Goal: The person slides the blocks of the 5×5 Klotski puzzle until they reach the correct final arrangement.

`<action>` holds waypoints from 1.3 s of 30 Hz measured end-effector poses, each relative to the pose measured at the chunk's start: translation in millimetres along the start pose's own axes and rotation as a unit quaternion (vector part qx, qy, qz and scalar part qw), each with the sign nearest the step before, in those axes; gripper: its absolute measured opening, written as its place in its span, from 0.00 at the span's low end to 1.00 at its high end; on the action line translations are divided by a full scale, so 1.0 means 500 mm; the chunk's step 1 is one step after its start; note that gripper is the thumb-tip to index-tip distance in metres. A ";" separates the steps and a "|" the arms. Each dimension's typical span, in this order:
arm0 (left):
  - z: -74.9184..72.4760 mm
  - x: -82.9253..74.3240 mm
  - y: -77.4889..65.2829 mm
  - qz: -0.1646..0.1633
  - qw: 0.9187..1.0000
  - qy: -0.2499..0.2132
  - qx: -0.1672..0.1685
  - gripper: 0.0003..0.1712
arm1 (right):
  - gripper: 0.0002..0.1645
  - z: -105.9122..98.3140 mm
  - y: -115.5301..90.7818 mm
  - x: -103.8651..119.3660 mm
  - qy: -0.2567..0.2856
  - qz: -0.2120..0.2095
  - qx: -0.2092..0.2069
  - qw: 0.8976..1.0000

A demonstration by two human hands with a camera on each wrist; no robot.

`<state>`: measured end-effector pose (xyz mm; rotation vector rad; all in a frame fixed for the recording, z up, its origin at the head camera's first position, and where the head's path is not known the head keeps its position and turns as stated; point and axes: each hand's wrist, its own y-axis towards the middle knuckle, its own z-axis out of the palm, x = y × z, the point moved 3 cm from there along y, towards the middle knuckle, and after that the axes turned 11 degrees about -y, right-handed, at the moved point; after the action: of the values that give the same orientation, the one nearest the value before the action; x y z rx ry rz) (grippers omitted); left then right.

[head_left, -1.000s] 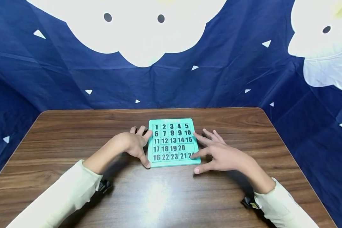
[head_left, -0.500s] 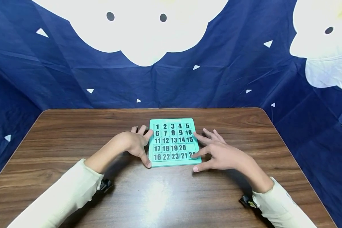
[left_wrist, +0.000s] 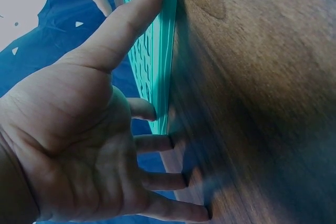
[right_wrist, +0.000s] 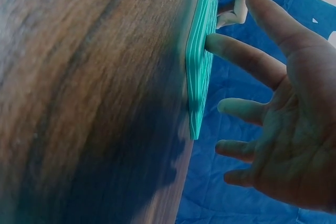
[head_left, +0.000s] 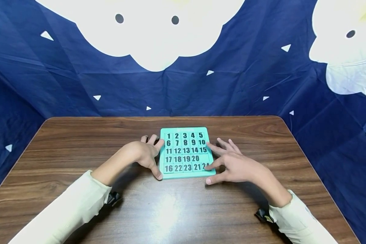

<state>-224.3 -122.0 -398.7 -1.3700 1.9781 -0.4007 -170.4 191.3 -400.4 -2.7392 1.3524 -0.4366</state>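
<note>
A turquoise sliding number puzzle (head_left: pixel 186 175) lies flat on the table, its numbered tiles facing up. The gap among the tiles is right of 20, in the fourth row. My left hand (head_left: pixel 144 155) rests at the puzzle's left side, thumb on the near left corner and index finger on the left edge. In the left wrist view the other fingers (left_wrist: pixel 167 181) stand spread on the wood. My right hand (head_left: pixel 236 166) touches the 24 tile with its index fingertip. Its thumb is off the board, and the remaining fingers are spread beside the right edge.
The brown wooden table (head_left: pixel 79 135) has rounded far corners. Behind it hangs a dark blue cloth (head_left: pixel 186 91) with white cloud shapes and small triangles. A glare spot shines on the wood in front of the puzzle.
The view has shifted very slightly. The right thumb has drawn a little to the left; the tiles and the left hand look the same.
</note>
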 end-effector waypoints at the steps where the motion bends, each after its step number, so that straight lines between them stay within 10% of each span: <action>1: 0.000 0.000 0.000 0.002 1.000 0.001 -0.002 0.61 | 0.29 0.000 0.000 0.000 0.000 0.000 0.001 1.000; 26: 0.002 0.016 -0.017 0.060 0.997 -0.013 -0.044 0.71 | 0.34 -0.005 -0.024 0.013 -0.019 -0.018 -0.008 1.000; 39: 0.005 0.018 -0.007 0.061 0.996 -0.017 -0.062 0.61 | 0.48 0.024 0.103 0.108 -0.041 -0.065 0.014 0.997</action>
<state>-221.8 -131.2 -401.6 -1.3127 2.0750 -0.1989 -175.3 116.3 -408.8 -2.7996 1.1448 -0.3422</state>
